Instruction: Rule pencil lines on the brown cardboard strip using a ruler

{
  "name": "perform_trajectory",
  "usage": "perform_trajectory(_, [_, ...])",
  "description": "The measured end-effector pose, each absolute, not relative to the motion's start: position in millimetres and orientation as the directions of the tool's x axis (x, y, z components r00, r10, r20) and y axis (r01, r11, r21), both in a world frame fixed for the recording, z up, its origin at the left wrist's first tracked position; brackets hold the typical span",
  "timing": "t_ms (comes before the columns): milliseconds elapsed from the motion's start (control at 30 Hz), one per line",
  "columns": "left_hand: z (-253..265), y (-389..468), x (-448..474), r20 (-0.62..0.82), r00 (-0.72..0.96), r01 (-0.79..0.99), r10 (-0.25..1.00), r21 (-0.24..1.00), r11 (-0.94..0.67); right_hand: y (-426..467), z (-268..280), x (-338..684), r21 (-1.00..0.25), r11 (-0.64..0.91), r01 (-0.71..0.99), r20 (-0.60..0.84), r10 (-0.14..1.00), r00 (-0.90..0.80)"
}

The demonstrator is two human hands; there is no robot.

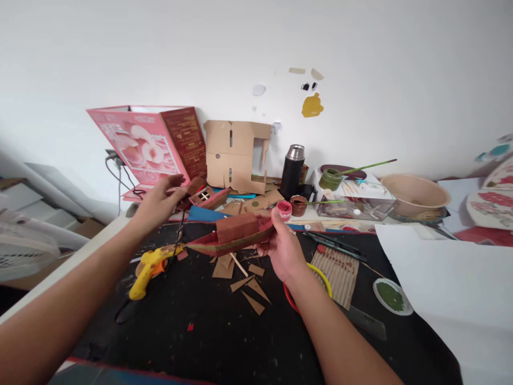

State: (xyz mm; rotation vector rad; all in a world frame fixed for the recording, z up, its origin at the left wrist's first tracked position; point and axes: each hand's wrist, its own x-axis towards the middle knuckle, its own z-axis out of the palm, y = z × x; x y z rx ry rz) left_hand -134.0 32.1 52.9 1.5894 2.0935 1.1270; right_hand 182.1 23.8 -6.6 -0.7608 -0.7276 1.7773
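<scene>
Cardboard scraps (pixel 223 268) lie at six o'clock, the yellow glue gun (pixel 150 266) at eight, handy to reach, I'd judge. At seven, the model boat (pixel 236 233): my right hand (pixel 286 254) pinches one end, thumb above, seemingly leaving its sides clear. Nine o'clock, my left hand (pixel 158 200) hangs loosely open, apparently empty, beside a second boat (pixel 215 199).

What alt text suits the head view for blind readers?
The right hand holds a reddish model boat over a black mat scattered with cardboard scraps. The left hand is near another model; a yellow glue gun lies nearby.
</scene>
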Motion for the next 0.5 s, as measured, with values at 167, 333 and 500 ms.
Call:
perform_trajectory(167, [45.5, -4.8, -72.9, 0.148, -0.109, 0.505, 0.983, 0.86, -0.073, 29.2, 3.3, 191.7, -0.701, -0.293, -0.651, -0.203, 0.956, -0.212])
perform_trajectory(333, [39.7, -23.6, -25.7, 0.088, 0.13, 0.242, 0.988, 0.963, -0.117, 31.9, 9.8, 196.0, -0.663, -0.241, -0.708, -0.194, 0.97, -0.149])
perform_trajectory(500, [30.7, -20.1, 0.0, 0.115, 0.189, 0.116, 0.975, 0.984, -0.138, 32.5, 8.1, 196.8, -0.693, -0.217, -0.688, -0.16, 0.976, -0.146])
